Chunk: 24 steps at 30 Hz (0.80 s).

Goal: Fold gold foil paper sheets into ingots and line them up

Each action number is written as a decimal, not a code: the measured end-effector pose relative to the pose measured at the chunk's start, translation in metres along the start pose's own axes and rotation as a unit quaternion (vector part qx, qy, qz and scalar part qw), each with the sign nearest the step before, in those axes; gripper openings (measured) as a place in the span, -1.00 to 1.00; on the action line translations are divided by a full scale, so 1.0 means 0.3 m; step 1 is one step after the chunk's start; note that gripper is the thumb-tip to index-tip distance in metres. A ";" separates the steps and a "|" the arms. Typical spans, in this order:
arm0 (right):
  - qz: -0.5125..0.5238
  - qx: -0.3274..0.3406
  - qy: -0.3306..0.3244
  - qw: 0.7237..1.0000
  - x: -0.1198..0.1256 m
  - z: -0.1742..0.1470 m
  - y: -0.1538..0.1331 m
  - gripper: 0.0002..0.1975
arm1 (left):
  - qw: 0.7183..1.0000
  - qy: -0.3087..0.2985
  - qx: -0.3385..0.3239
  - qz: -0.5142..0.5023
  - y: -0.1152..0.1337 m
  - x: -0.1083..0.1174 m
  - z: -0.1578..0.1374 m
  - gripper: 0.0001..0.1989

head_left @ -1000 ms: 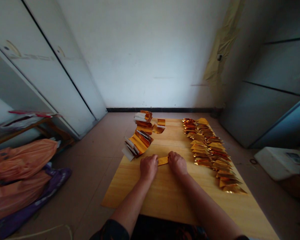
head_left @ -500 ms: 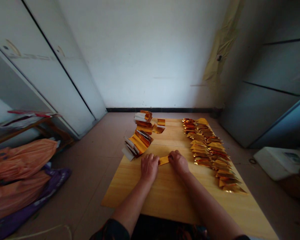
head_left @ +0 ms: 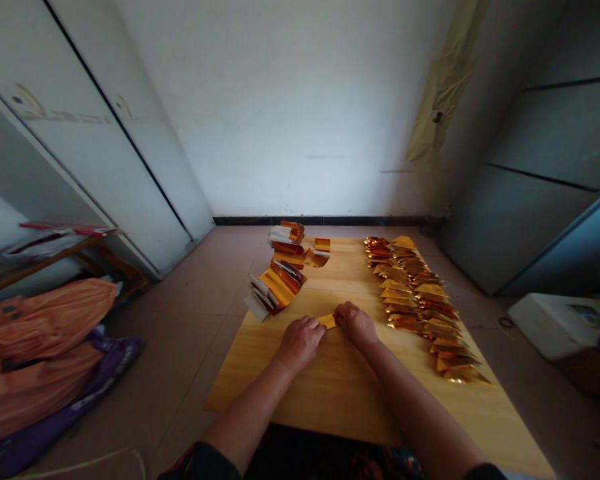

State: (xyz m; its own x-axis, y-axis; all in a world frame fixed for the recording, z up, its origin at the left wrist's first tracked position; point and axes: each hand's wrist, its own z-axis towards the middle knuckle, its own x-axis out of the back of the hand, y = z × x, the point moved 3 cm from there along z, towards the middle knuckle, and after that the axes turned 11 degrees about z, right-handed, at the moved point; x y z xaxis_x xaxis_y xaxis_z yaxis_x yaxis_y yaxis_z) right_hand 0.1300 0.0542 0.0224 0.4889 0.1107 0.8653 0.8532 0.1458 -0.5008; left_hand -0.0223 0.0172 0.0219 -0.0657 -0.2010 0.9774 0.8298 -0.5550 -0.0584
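Observation:
A small folded strip of gold foil paper (head_left: pixel 328 321) lies at the middle of the wooden table (head_left: pixel 340 393), stretched between my two hands. My left hand (head_left: pixel 301 342) grips its left end with the fingers pressed together. On the right end, my right hand (head_left: pixel 354 324) is closed, its fingers curled around the paper. The fingertips hide both ends of the strip. Beyond my left hand sit loose gold foil sheets (head_left: pixel 283 283) with pale backs, stacked and curling. To the right of my right hand, folded gold paper pieces (head_left: pixel 400 293) stand in long overlapping rows.
A wall (head_left: pixel 300 120) rises behind the table. Pale cabinets (head_left: pixel 145 133) stand at the left, with an orange bag (head_left: pixel 45 333) and a purple bag (head_left: pixel 80 393) on the floor. A white box (head_left: pixel 550 323) is at the right.
My left hand has turned and shifted slightly toward the right along the paper strip. Less of the strip shows between my hands. The right hand has moved slightly left.

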 end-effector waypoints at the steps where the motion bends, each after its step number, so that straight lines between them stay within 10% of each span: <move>1: 0.002 -0.004 -0.003 1.000 -0.001 0.002 -0.001 -0.81 | 1.000 0.000 0.003 0.001 0.005 0.005 -0.013 -0.77; 24: 0.104 -0.050 -0.007 0.993 -0.016 0.029 0.048 -0.75 | 0.997 0.024 0.067 -0.038 0.016 0.005 -0.069 -0.87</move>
State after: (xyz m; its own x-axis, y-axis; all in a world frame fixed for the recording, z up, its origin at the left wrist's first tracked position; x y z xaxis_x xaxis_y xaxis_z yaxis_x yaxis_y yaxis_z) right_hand 0.1381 0.0645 0.0108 0.6547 0.1413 0.7425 0.7480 0.0200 -0.6634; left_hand -0.0299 -0.0026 0.0188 -0.1556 -0.2027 0.9668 0.8876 -0.4583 0.0468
